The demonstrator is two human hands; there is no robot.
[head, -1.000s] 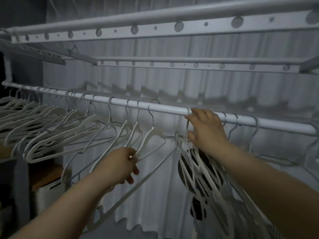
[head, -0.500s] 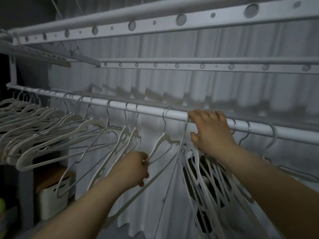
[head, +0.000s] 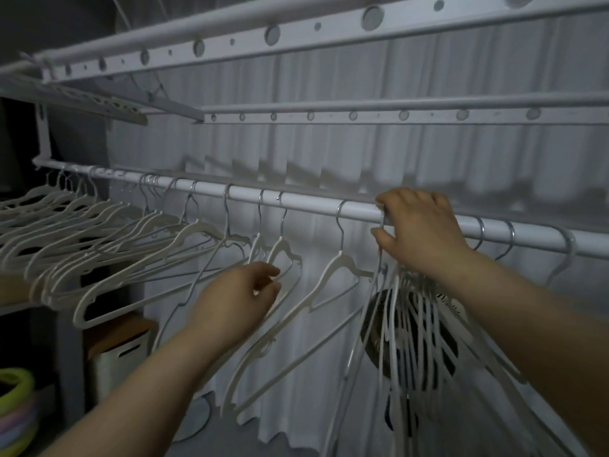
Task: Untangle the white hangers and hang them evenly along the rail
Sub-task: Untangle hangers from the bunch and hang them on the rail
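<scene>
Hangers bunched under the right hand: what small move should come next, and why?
Probably the right hand should draw one hook from the bunch leftward along the rail, toward the lone hanger beside it. The bunch hangs crowded at one spot, while hangers to its left are already spread out.

No text, label, brand, number or sign can be read. The picture is dim and soft. The white plastic hangers (head: 342, 262) across the middle of the frame, the white metal rail (head: 306, 206) they hang from and the white box with a slot handle (head: 118, 361) at the lower left show only plain surfaces.
</scene>
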